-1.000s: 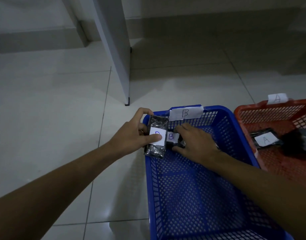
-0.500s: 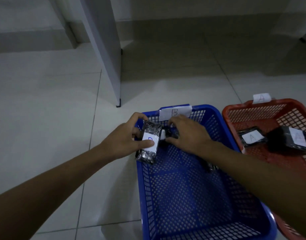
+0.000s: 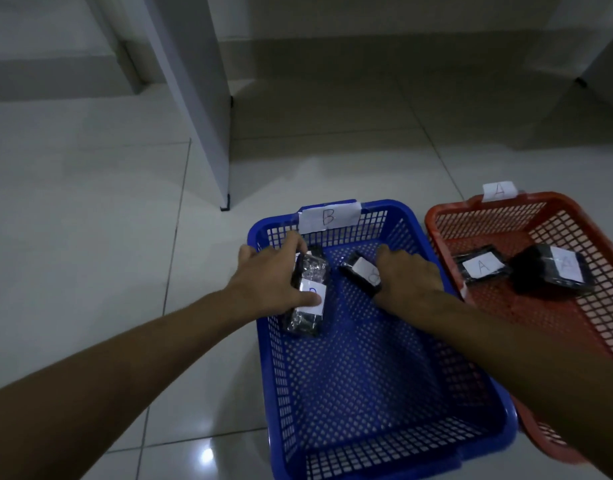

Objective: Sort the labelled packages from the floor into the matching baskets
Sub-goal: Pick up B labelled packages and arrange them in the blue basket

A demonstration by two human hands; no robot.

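Observation:
A blue basket (image 3: 416, 226) tagged B (image 3: 329, 216) stands on the floor, with an orange basket (image 3: 575, 209) tagged A (image 3: 499, 191) to its right. My left hand (image 3: 267, 282) grips a black wrapped package (image 3: 308, 292) with a white label, held inside the blue basket's left side. My right hand (image 3: 409, 278) holds a second black package (image 3: 362, 275) marked B, low in the basket's far end. Two black packages marked A (image 3: 482, 266) (image 3: 558, 268) lie in the orange basket.
A white door or panel edge (image 3: 208, 126) stands on the tiled floor just behind the blue basket. A wall skirting runs along the back. Bare floor tiles (image 3: 90, 237) spread out to the left of the baskets.
Both hands have moved deeper into the blue basket with their packages. The left package has crossed from the rim to inside the basket, and the right package now shows its label.

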